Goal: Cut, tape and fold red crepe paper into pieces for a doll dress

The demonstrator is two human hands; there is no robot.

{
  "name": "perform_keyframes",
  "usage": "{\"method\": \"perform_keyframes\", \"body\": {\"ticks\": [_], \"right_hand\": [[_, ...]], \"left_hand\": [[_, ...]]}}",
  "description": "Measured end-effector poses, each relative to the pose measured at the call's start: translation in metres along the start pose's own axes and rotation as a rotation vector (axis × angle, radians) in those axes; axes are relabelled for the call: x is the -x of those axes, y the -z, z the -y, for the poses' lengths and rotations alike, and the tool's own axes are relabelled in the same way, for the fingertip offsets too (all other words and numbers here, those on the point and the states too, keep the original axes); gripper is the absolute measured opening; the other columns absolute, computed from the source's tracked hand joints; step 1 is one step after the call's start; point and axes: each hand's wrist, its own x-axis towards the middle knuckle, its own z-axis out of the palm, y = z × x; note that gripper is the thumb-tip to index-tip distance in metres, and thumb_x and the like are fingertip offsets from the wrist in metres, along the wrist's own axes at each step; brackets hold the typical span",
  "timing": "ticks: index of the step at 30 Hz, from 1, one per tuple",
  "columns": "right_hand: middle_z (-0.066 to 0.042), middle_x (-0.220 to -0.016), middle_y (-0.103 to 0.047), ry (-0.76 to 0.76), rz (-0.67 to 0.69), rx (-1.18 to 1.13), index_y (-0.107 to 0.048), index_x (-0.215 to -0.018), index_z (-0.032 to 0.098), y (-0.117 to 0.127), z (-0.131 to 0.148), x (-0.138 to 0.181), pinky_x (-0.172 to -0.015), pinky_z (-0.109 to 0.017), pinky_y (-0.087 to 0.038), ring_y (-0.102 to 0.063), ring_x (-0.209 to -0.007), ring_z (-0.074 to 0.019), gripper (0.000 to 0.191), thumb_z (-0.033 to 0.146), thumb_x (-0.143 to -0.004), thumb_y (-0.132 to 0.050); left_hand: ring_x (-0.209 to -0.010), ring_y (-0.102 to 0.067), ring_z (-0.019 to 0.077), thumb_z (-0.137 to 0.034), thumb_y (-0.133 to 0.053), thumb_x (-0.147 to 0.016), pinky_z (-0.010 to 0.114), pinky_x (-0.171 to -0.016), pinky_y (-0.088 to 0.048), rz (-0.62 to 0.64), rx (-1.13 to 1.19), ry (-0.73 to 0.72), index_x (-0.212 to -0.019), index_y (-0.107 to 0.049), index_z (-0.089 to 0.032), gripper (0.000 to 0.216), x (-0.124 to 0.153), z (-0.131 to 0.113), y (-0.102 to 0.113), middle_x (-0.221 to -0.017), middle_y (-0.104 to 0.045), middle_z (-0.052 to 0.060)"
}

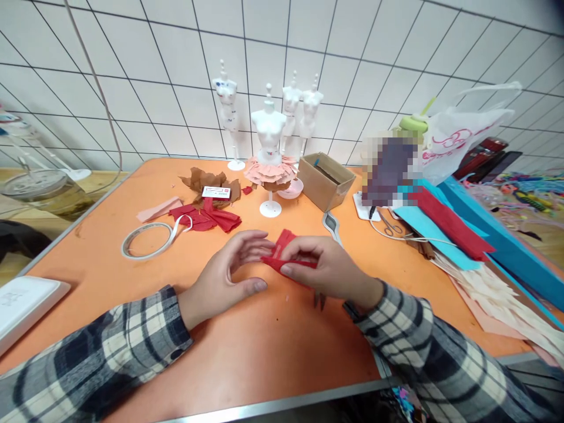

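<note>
My right hand (326,264) pinches a small folded piece of red crepe paper (285,239) between thumb and fingers, just above the orange table. A light strip, perhaps tape, shows on the paper. My left hand (235,264) is open beside it, thumb apart and fingers curved. Its fingertips come close to the paper's left edge; whether they touch cannot be told. The dark points of a tool (320,301) show under my right hand, the rest of it hidden. Ahead stands a small white dress form (268,126) wearing a ruffled pink paper skirt (270,170).
Left of my hands lie a tape roll (126,245), red paper pieces (224,218), brown crumpled paper (191,181) and a small box (215,193). A cardboard box (326,191), scissors (391,226) and paper sheets (456,226) are to the right. More dress forms (228,106) stand behind.
</note>
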Motion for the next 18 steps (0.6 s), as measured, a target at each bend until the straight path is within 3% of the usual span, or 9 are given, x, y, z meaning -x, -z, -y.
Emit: {"method": "perform_keyframes", "body": {"ticks": [1, 3, 5, 8, 9, 11, 13, 15, 18], "right_hand": [[-0.001, -0.079, -0.068, -0.036, 0.007, -0.133, -0.065, -0.082, 0.019, 0.005, 0.009, -0.001, -0.063, -0.025, -0.048, -0.061, -0.069, -0.0133, 0.012, 0.031, -0.080, -0.068], [0.001, -0.072, -0.064, -0.088, 0.016, -0.340, -0.063, -0.081, 0.020, 0.017, 0.023, -0.004, -0.055, -0.023, -0.046, -0.057, -0.059, -0.0108, 0.019, 0.036, -0.077, -0.072], [0.002, -0.069, -0.061, -0.141, 0.029, -0.493, -0.061, -0.078, 0.021, 0.028, 0.029, -0.010, -0.050, -0.022, -0.044, -0.055, -0.054, -0.0096, 0.025, 0.040, -0.071, -0.075], [0.001, -0.072, -0.063, -0.231, 0.046, -0.576, -0.060, -0.079, 0.020, 0.036, 0.014, -0.024, -0.053, -0.022, -0.047, -0.058, -0.058, -0.0104, 0.027, 0.037, -0.067, -0.077], [0.001, -0.073, -0.065, -0.277, 0.065, -0.563, -0.062, -0.080, 0.019, 0.036, 0.003, -0.029, -0.054, -0.021, -0.047, -0.059, -0.059, -0.0106, 0.027, 0.034, -0.065, -0.077], [0.002, -0.071, -0.064, -0.364, 0.065, -0.458, -0.063, -0.081, 0.017, 0.032, -0.023, -0.040, -0.054, -0.020, -0.046, -0.058, -0.058, -0.0091, 0.024, 0.030, -0.065, -0.076], [0.001, -0.069, -0.064, -0.395, 0.058, -0.218, -0.063, -0.079, 0.017, 0.025, -0.048, -0.050, -0.055, -0.019, -0.044, -0.058, -0.059, -0.0093, 0.016, 0.028, -0.070, -0.071], [0.001, -0.069, -0.065, -0.353, 0.074, 0.108, -0.065, -0.078, 0.017, 0.021, -0.067, -0.057, -0.054, -0.020, -0.043, -0.057, -0.060, -0.0104, 0.011, 0.027, -0.074, -0.066], [0.001, -0.069, -0.064, -0.312, 0.026, 0.271, -0.067, -0.077, 0.017, 0.020, -0.079, -0.062, -0.055, -0.021, -0.040, -0.055, -0.061, -0.0108, 0.007, 0.023, -0.074, -0.065]], "left_hand": [[-0.109, -0.063, 0.0247, -0.049, -0.074, -0.075, 0.038, -0.094, -0.052, 0.025, 0.045, 0.008, -0.129, -0.047, -0.022, 0.066, 0.000, -0.003, -0.001, -0.123, -0.064, 0.012], [-0.101, -0.065, 0.0237, -0.051, -0.074, -0.074, 0.037, -0.091, -0.053, 0.126, 0.061, 0.046, -0.119, -0.056, -0.021, 0.058, 0.002, -0.012, -0.001, -0.113, -0.068, 0.010], [-0.085, -0.068, 0.0215, -0.055, -0.069, -0.078, 0.035, -0.082, -0.055, 0.319, 0.126, 0.131, -0.099, -0.066, -0.020, 0.041, 0.006, -0.024, 0.001, -0.093, -0.073, 0.007], [-0.063, -0.067, 0.0204, -0.073, -0.058, -0.074, 0.033, -0.065, -0.055, 0.647, 0.421, 0.313, -0.082, -0.069, -0.019, 0.055, 0.005, -0.034, 0.010, -0.074, -0.072, 0.006], [-0.058, -0.066, 0.0188, -0.076, -0.057, -0.073, 0.032, -0.060, -0.054, 0.669, 0.458, 0.368, -0.085, -0.070, -0.018, 0.060, 0.002, -0.033, 0.015, -0.074, -0.073, 0.006], [-0.047, -0.058, 0.0099, -0.068, -0.062, -0.075, 0.023, -0.051, -0.049, 0.541, 0.344, 0.497, -0.085, -0.069, -0.016, 0.054, -0.008, -0.023, 0.028, -0.080, -0.074, 0.006], [-0.041, -0.052, 0.0055, -0.062, -0.063, -0.079, 0.018, -0.043, -0.043, 0.490, 0.201, 0.671, -0.085, -0.070, -0.014, 0.050, -0.020, -0.008, 0.041, -0.086, -0.075, 0.008], [-0.034, -0.041, 0.0012, -0.057, -0.063, -0.081, 0.013, -0.032, -0.030, 0.350, 0.137, 0.762, -0.078, -0.069, -0.012, 0.046, -0.026, 0.003, 0.048, -0.084, -0.075, 0.010], [-0.029, -0.041, 0.0005, -0.053, -0.063, -0.083, 0.012, -0.027, -0.027, 0.450, 0.400, 0.864, -0.079, -0.070, -0.010, 0.043, -0.023, 0.006, 0.044, -0.090, -0.077, 0.016]]}}
